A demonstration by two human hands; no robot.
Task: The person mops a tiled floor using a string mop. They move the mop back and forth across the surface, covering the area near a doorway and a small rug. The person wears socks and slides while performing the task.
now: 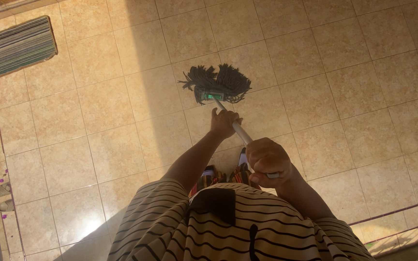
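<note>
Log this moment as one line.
left hand: grips mop handle | right hand: grips handle end | mop head: on tiled floor

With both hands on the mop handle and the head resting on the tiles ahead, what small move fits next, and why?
Probably a short pull of the mop head back toward the feet. The left hand grips the handle lower down, the right hand near its top, and the strands lie spread at full reach on the tiled floor.

No packages, signs or screens show anywhere here (only tiled floor), nor any readable label
</note>
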